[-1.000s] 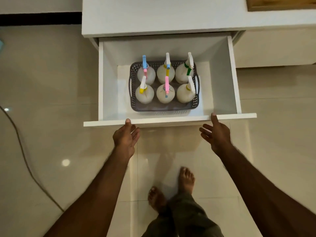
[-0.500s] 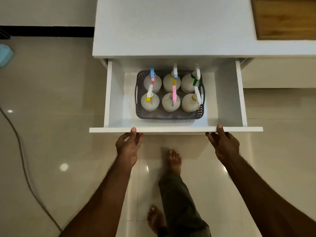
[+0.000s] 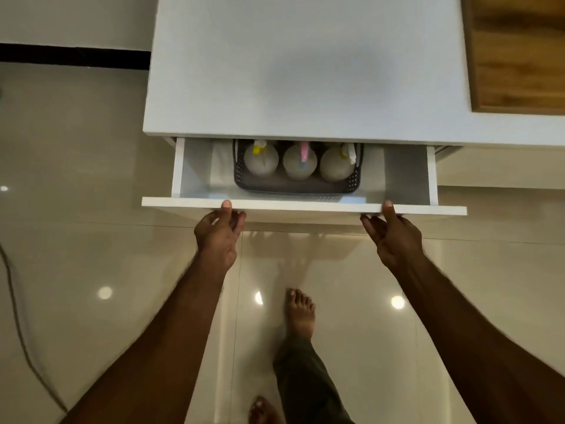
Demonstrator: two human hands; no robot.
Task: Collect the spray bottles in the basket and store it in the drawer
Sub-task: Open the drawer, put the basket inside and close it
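Observation:
The white drawer (image 3: 305, 206) stands partly open under the white cabinet top (image 3: 305, 71). Inside it sits the grey perforated basket (image 3: 293, 186) with its front row of three white spray bottles showing: one with yellow trim (image 3: 261, 162), one with a pink trigger (image 3: 299, 165), and one on the right (image 3: 336, 166). The back of the basket is hidden under the cabinet top. My left hand (image 3: 220, 234) presses the drawer front left of centre, thumb on its top edge. My right hand (image 3: 393, 234) presses the front further right, thumb also on the top edge.
A wooden panel (image 3: 519, 56) lies on the cabinet top at the far right. A dark cable (image 3: 18, 316) runs across the glossy tiled floor on the left. My bare foot (image 3: 301, 313) stands on the floor just before the drawer.
The drawer has slid inward, so the rear row of bottles is now under the cabinet top. Both hands followed the drawer front forward, and I stepped closer.

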